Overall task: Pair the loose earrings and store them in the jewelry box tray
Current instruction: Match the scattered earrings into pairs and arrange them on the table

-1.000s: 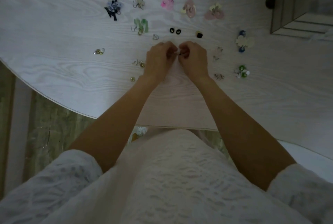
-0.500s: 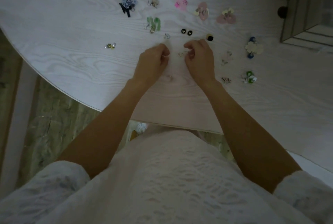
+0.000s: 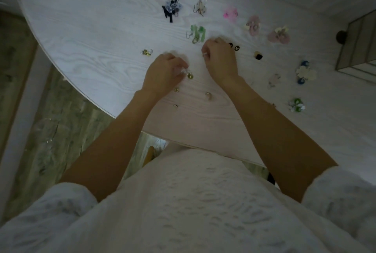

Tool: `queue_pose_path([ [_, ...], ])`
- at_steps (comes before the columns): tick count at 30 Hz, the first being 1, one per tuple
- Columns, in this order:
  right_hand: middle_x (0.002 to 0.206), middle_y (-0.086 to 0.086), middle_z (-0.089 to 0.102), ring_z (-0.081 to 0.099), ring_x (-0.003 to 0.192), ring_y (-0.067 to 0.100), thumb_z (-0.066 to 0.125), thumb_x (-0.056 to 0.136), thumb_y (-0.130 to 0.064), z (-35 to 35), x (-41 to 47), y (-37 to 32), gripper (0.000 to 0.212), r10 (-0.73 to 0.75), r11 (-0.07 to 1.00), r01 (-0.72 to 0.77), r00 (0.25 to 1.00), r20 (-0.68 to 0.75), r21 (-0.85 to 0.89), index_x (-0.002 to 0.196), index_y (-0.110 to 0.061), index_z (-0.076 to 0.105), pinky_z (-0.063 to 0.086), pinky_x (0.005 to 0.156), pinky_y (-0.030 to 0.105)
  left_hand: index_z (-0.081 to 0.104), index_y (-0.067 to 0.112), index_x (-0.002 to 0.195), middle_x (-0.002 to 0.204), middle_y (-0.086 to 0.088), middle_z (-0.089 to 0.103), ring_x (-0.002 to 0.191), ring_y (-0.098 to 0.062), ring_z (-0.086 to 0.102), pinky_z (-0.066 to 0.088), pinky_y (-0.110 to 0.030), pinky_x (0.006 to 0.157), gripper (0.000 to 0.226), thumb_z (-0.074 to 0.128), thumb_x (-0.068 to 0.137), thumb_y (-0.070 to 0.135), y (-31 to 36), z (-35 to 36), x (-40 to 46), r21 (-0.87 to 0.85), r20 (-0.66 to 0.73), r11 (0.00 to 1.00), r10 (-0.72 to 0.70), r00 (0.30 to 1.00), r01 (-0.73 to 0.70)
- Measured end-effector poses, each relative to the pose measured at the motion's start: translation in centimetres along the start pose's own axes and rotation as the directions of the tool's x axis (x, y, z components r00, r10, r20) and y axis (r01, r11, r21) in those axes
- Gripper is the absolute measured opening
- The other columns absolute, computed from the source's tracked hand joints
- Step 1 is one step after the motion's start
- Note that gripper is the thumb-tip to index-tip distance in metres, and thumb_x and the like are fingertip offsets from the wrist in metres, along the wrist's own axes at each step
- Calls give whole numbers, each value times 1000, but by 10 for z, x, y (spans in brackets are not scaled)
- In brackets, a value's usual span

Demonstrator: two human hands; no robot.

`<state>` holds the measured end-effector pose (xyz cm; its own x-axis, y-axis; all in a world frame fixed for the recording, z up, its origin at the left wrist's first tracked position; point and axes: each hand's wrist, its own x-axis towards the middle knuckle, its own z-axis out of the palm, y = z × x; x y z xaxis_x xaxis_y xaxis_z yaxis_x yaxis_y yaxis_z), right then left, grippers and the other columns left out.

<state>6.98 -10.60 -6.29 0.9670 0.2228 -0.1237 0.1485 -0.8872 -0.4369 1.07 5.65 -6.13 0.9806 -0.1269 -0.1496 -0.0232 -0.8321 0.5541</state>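
My hands have parted: left hand (image 3: 164,73) pinches a gold earring (image 3: 189,75) at frame centre; right hand (image 3: 220,59) pinches a small pale piece (image 3: 204,54). Pairing unfinished; jewelry box (image 3: 358,49) waits on the worktop (image 3: 101,28), far right.

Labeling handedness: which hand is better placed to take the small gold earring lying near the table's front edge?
Left. The left hand is right beside the gold earring. The right hand is farther off and seems to pinch a small pale piece.
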Motion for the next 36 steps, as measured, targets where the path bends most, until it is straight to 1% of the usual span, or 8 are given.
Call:
queue_pose_path([
  [5,99,11,62,57,90,22,54,85,0,11,1,-26,13,-77,991,71,996,52,115,92,-5,63,41,76,24,68,15,98,96,-7,65,85,-20,59,37,-20,72,17,62,83,18,-7,-5,7,-63,-101,991,-128,987,122],
  [9,98,11,64,59,90,22,58,82,1,21,8,-45,15,-44,973,22,995,91,229,94,-7,64,51,83,33,66,10,98,95,-9,67,86,-22,60,33,-17,72,17,61,83,16,-12,-12,14,-80,-151,982,-180,972,170],
  [14,99,11,67,62,91,20,55,79,9,20,6,-52,27,31,932,-71,992,119,356,99,-5,66,52,87,33,66,9,97,94,-8,69,86,-19,63,42,-22,77,17,62,81,13,-11,-12,16,-131,-168,974,-207,964,186],
  [20,103,10,65,58,91,13,52,82,10,4,-5,-42,32,24,918,-65,994,108,390,106,-6,64,52,87,28,64,11,100,95,-6,67,84,-16,63,51,-31,82,20,65,81,18,-12,-14,12,-161,-170,970,-210,963,183],
  [23,104,9,64,55,89,9,53,82,8,-10,-19,-28,31,43,918,-55,998,38,394,107,-7,64,50,84,22,65,13,99,95,-4,67,80,-15,63,54,-35,79,20,66,81,21,-12,-18,3,-228,-192,957,-226,955,181],
  [26,101,9,64,55,87,11,55,81,4,-15,-40,-10,29,38,942,-30,999,-19,334,105,-9,64,48,80,24,65,15,101,95,-1,66,81,-12,60,50,-27,76,20,66,82,22,-10,-19,-16,-232,-198,964,-177,964,129],
  [30,99,6,62,54,89,17,55,83,-3,-6,-63,1,24,16,972,-18,1000,11,234,104,-12,63,38,78,22,64,15,105,99,-1,66,81,-11,57,39,-17,72,25,67,81,21,0,-5,-31,-175,-125,982,-96,988,73],
  [36,108,10,60,55,99,23,55,85,-5,8,-65,-13,26,-78,983,67,995,62,168,109,-9,62,42,80,27,66,14,100,97,-7,64,79,-15,58,38,-19,69,20,65,80,16,14,12,-14,-101,-92,993,-74,993,65],
])
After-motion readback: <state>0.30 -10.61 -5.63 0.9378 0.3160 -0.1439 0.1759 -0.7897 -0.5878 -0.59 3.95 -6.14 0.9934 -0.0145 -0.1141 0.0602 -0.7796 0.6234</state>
